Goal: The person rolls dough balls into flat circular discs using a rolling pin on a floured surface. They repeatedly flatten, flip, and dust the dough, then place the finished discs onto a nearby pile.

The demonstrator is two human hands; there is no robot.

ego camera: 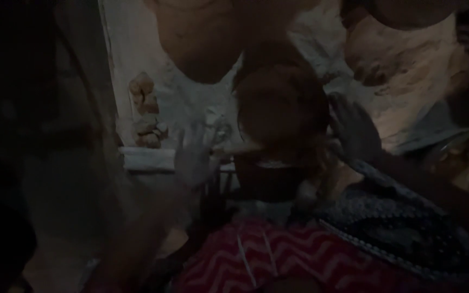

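Two hands raised beside a dark round pot in dim light

Nearest lies a red cloth with pale zigzag stripes (261, 260), and to its right a dark patterned sleeve (392, 228). Above them sits a dark round pot (280, 114), reddish in the gloom. The left hand (194, 157) is blurred, fingers spread open, holding nothing, just left of the pot. The right hand (354, 130) is open too, close against the pot's right side; whether it touches, I cannot tell. Behind is a rough, pale, patchy wall (191, 103)
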